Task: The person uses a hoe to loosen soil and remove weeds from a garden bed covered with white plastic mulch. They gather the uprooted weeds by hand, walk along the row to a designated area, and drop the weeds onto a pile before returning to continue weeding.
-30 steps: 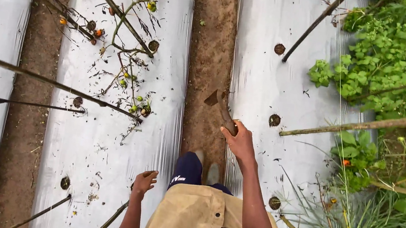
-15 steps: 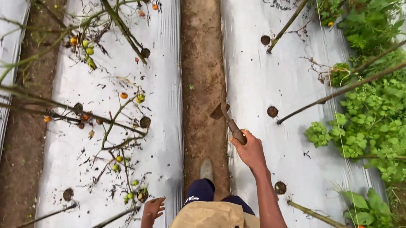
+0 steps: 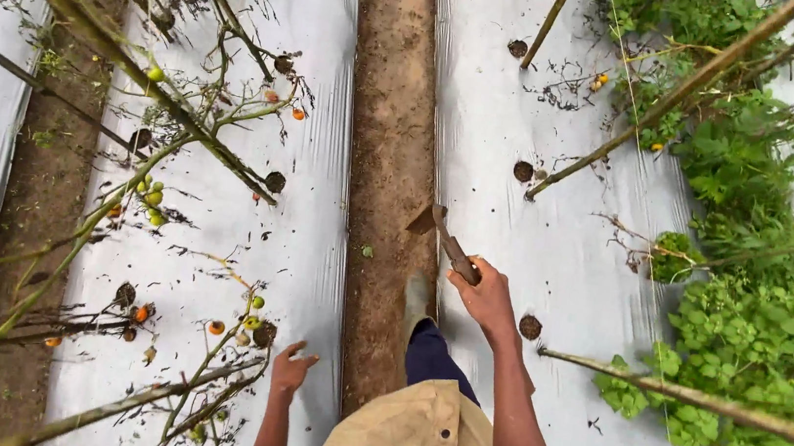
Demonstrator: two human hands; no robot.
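Over the bare soil furrow (image 3: 394, 134) between two silver plastic-mulched beds (image 3: 527, 197), my right hand (image 3: 485, 296) is clenched around a small hoe (image 3: 445, 238) whose handle slants forward-left, blade ahead of me, while my left hand (image 3: 288, 371) hangs empty, fingers loosely spread.

Right hand (image 3: 486, 296) — closed round the handle of a small hoe (image 3: 443, 235), blade over the soil path (image 3: 392, 134). Left hand (image 3: 289, 370) — fingers loose, holding nothing, above silver mulch (image 3: 557, 200). Boot (image 3: 418, 299) on the path. Tomatoes (image 3: 152, 195) on bare stems at left; green plants (image 3: 751, 319) at right.
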